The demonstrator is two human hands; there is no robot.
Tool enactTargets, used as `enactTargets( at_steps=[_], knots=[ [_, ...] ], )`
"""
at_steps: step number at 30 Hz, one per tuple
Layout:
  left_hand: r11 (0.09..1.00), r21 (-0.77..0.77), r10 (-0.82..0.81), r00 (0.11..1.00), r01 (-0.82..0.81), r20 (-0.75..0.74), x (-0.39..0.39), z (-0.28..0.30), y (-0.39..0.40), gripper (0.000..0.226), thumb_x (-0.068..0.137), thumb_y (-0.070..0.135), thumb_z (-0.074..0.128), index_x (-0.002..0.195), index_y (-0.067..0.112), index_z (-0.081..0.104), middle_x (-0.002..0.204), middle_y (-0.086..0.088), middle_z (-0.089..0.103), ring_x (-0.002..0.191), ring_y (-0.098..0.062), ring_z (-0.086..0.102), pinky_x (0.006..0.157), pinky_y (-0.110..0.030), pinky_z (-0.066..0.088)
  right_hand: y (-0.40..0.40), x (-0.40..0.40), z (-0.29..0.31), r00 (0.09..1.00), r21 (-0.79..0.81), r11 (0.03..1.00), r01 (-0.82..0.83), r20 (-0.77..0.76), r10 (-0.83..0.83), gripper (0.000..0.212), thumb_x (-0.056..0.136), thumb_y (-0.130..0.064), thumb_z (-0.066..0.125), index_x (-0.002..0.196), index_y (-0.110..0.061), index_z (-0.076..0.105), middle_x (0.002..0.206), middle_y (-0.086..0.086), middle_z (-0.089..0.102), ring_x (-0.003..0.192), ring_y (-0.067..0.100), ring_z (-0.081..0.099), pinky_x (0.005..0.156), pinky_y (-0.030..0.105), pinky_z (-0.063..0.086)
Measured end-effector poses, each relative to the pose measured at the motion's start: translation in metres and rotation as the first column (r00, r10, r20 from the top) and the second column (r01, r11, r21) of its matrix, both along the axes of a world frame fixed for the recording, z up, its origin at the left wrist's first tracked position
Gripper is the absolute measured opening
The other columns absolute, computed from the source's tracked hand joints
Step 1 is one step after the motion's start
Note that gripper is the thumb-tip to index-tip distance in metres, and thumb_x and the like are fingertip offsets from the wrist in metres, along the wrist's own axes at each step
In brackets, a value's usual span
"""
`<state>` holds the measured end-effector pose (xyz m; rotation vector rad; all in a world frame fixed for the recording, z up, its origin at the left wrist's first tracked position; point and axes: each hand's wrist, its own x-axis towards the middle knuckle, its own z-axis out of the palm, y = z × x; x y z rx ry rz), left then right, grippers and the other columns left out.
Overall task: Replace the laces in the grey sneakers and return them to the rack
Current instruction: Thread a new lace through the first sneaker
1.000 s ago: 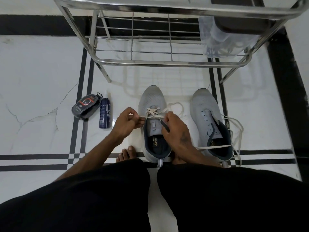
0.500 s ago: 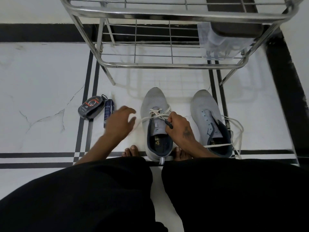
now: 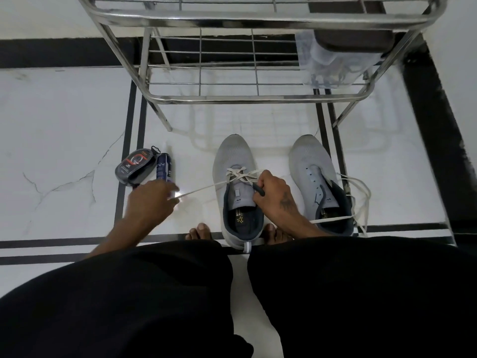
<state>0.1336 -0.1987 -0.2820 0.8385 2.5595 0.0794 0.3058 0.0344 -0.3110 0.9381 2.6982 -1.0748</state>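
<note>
Two grey sneakers stand on the white floor in front of a steel rack. The left sneaker has a white lace crossed through its front eyelets. My left hand pinches one end of that lace and holds it stretched out to the left, away from the shoe. My right hand grips the sneaker's right eyelet edge, fingers curled over it. The right sneaker has a loose white lace lying over its heel and side.
A dark shoe-polish case and a blue bottle lie on the floor left of the sneakers. A clear bag hangs on the rack's right side. My bare toes sit behind the left sneaker; my black-clad legs fill the foreground.
My left hand has moved left and outward from the sneaker, drawing the lace taut through the eyelets. My right hand stayed on the shoe.
</note>
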Motion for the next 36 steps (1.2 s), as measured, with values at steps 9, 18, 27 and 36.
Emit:
enactTargets(
  at_steps=[9,18,27,36],
  knots=[
    [0.979,0.196,0.031,0.994,-0.051,0.104,0.027,-0.027,0.084,0.003,0.090,0.025,0.067,0.091,0.022,0.069,0.092,-0.001,0.072,0.088,-0.027,0.066,0.072,-0.035,0.050,0.003,-0.002,-0.003,0.999,-0.051,0.998,0.044,0.017,-0.043,0.017,0.083,-0.012,0.064,0.088,-0.014,0.047,0.076,-0.002,0.053,0.066,0.016,0.047,0.051,0.027,0.027],
    [0.995,0.101,0.030,0.996,-0.021,-0.084,0.002,-0.004,0.001,0.017,0.090,0.032,0.067,0.105,0.026,0.069,0.104,-0.001,0.072,0.087,-0.026,0.067,0.073,-0.038,0.055,0.005,-0.003,-0.004,0.995,-0.114,0.989,0.094,0.033,-0.091,0.014,0.083,-0.010,0.063,0.090,-0.010,0.051,0.071,-0.003,0.052,0.062,0.015,0.047,0.051,0.027,0.032],
    [0.989,0.147,0.018,0.994,-0.034,0.106,0.026,-0.029,0.088,0.018,0.094,0.038,0.062,0.098,0.023,0.071,0.099,-0.001,0.073,0.095,-0.028,0.065,0.075,-0.035,0.048,0.005,-0.003,-0.004,0.995,-0.081,0.993,0.090,0.043,-0.086,0.014,0.084,-0.011,0.063,0.090,-0.011,0.050,0.073,-0.003,0.052,0.065,0.015,0.047,0.052,0.028,0.030],
    [0.936,0.352,-0.004,0.999,-0.007,0.032,0.052,-0.008,0.068,0.044,0.083,0.056,0.066,0.113,0.024,0.058,0.097,0.003,0.063,0.086,-0.019,0.061,0.069,-0.032,0.046,0.021,-0.006,-0.008,0.998,-0.158,0.987,-0.002,0.069,0.013,0.034,0.095,-0.031,0.053,0.128,-0.027,0.060,0.137,0.003,0.048,0.131,0.022,0.040,0.109,0.041,0.036]
  ],
)
